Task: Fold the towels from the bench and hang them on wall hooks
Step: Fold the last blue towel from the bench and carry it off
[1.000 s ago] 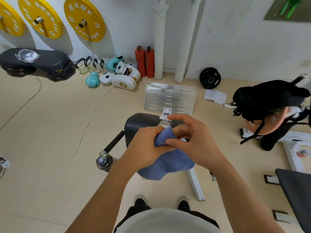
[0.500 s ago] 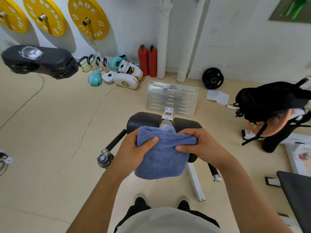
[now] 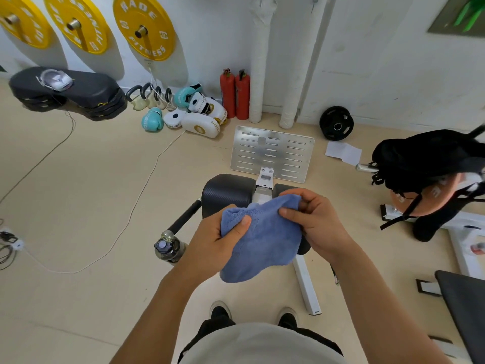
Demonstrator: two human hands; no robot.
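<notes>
**Folding a towel in mid-air above the table**

At the centre of the frame, a blue towel (image 3: pixel 262 237) is held up between two hands, clear of the black padded table (image 3: pixel 228 195) that lies just behind and below it. The left hand (image 3: pixel 210 245) grips the towel's left edge, thumb laid over the front face and fingers curled behind; the right hand (image 3: pixel 315 219) pinches the upper right corner between thumb and fingertips. Holding the cloth by two upper points probably lets its weight draw the layers flat, so that edges can be matched without a surface underneath. The right corner sits higher than the left, which suggests a corner being brought across or squared up; the fold appears partly made, not finished.

The towel is a soft, plush terry, mid-blue, with a stitched hem visible along the upper left edge. It is already doubled into a compact, roughly rectangular bundle, its lower edge hanging rounded and loose toward the lower centre of the frame. Being limp, it will likely slump if either grip loosens.

No wall hooks can be identified in this view. Yellow weight plates (image 3: pixel 144 30) are mounted on the wall at the upper left, and two red fire extinguishers (image 3: pixel 235 94) stand at the wall's foot, upper centre.
</notes>
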